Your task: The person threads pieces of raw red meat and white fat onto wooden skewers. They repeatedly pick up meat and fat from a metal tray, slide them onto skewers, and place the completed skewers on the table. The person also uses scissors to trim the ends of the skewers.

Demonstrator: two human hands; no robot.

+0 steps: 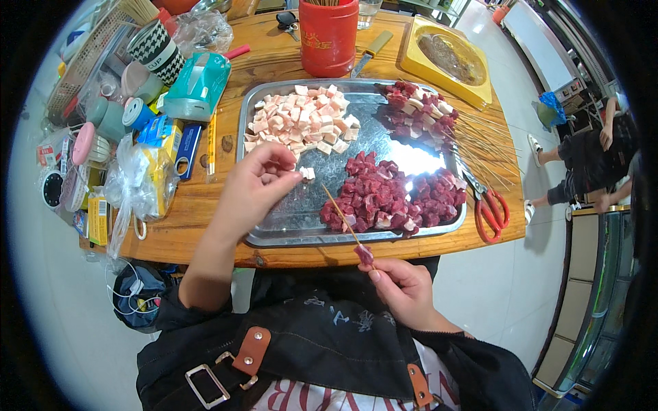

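Note:
My left hand point(259, 187) is over the left part of a metal tray point(318, 164), pinching a small white cube of fat point(307, 173) at the tips of thumb and forefinger. Its other fingers are curled. In front of the tray's near edge, my right hand point(403, 293) grips a thin bamboo skewer point(338, 209) near one end. One piece of red meat point(364, 255) is threaded low on it, close to my fingertips. The skewer's bare point slants up and left over the tray. Behind my left hand lies a heap of fat cubes point(306, 115); raw red meat cubes point(378, 198) are piled at front right.
Loaded skewers point(421, 110) rest on the tray's back right corner, sticks jutting past the rim. Red-handled scissors point(491, 213) lean there. Behind stand a red canister point(329, 41), a knife point(372, 51) and a yellow box point(447, 59). Clutter including a cup point(157, 51) crowds the left. A person point(596, 154) is at right.

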